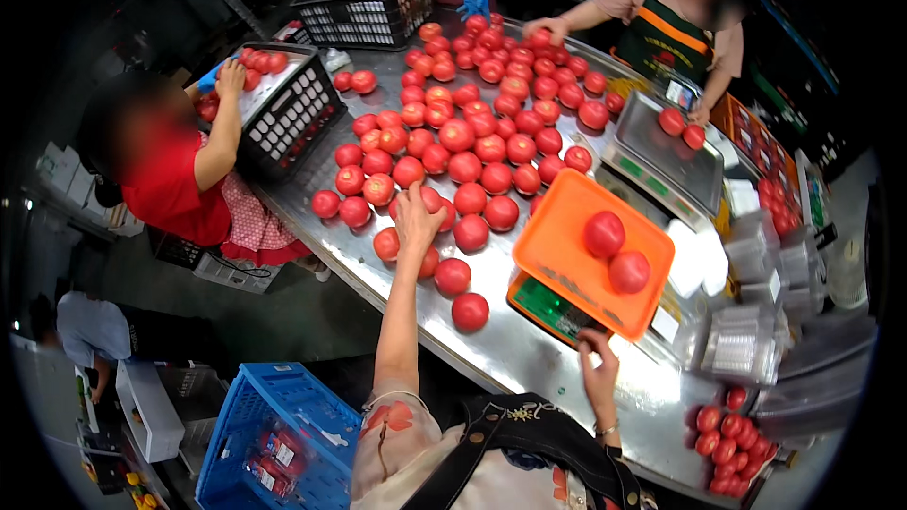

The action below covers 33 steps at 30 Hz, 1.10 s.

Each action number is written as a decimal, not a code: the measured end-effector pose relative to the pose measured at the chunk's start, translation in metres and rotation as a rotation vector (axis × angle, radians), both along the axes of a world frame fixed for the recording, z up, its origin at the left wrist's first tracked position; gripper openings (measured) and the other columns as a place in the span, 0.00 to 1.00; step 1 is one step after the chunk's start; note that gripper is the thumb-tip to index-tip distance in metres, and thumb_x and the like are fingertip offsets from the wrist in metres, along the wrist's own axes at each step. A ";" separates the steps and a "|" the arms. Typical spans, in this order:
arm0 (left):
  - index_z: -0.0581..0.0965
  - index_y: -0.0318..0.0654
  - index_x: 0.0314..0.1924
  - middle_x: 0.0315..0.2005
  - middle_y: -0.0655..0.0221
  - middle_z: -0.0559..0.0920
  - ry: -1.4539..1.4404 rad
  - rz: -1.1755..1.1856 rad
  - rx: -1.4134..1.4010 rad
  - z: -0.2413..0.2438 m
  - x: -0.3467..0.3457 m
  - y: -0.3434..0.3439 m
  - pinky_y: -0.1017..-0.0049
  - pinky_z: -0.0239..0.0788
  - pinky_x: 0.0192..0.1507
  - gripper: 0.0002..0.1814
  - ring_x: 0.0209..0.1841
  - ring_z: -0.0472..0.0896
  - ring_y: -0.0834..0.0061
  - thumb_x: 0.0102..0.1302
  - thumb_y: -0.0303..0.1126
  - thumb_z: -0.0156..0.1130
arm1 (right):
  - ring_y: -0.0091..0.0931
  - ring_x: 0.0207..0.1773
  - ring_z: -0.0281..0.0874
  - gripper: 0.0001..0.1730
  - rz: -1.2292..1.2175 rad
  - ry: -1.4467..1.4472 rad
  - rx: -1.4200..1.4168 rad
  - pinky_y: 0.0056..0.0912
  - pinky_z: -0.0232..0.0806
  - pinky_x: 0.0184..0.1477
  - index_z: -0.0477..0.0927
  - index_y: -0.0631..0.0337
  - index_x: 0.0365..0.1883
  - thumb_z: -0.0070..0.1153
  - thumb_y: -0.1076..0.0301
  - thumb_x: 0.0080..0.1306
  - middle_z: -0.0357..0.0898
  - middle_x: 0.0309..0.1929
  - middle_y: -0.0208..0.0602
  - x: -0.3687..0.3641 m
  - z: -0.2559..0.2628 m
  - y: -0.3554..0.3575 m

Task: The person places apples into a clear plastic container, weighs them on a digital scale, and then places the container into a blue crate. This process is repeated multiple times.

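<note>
My left hand (417, 221) reaches into the loose tomatoes on the metal table, its fingers and thumb around a tomato (429, 200). Other red tomatoes (471, 234) lie right beside it. My right hand (600, 365) is at the near edge of a small digital scale (553, 306), fingers loosely bent and holding nothing visible. Its fingertips are at the scale's lower corner, near the lit green display. On the scale sits an orange plastic tray (560, 244), tilted in view, with two tomatoes (616, 251) in it.
A second scale (666, 149) bears two tomatoes by a co-worker's hand. Clear plastic containers (740, 343) and small tomatoes (730, 443) lie to the right. Co-workers handle tomatoes near black crates (294, 110). A blue crate (283, 382) with packed fruit stands below the metal table (496, 358).
</note>
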State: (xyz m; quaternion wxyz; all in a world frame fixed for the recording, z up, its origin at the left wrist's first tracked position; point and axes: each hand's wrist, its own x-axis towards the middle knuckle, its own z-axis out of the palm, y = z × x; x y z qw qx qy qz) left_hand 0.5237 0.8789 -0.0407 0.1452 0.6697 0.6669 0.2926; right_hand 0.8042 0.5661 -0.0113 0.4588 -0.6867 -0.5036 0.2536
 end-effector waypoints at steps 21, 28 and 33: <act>0.66 0.41 0.60 0.46 0.52 0.72 0.109 -0.085 0.153 -0.030 0.076 0.174 0.53 0.70 0.43 0.42 0.46 0.76 0.51 0.51 0.53 0.73 | 0.35 0.25 0.78 0.07 0.333 -0.113 -0.111 0.33 0.69 0.28 0.81 0.55 0.38 0.57 0.73 0.61 0.80 0.32 0.37 -0.095 -0.106 0.048; 0.67 0.40 0.59 0.50 0.51 0.71 -0.064 -0.356 0.255 -0.031 0.123 0.194 0.54 0.69 0.49 0.37 0.51 0.72 0.48 0.54 0.48 0.72 | 0.32 0.24 0.78 0.06 0.305 -0.135 -0.143 0.32 0.69 0.28 0.81 0.55 0.37 0.58 0.73 0.61 0.81 0.33 0.35 -0.098 -0.109 0.049; 0.78 0.40 0.48 0.47 0.58 0.78 0.074 -0.109 0.198 -0.017 0.071 0.213 0.46 0.63 0.48 0.26 0.56 0.71 0.55 0.60 0.54 0.62 | 0.31 0.22 0.77 0.05 0.289 -0.117 -0.179 0.31 0.68 0.26 0.81 0.55 0.36 0.58 0.73 0.61 0.80 0.31 0.34 -0.096 -0.109 0.047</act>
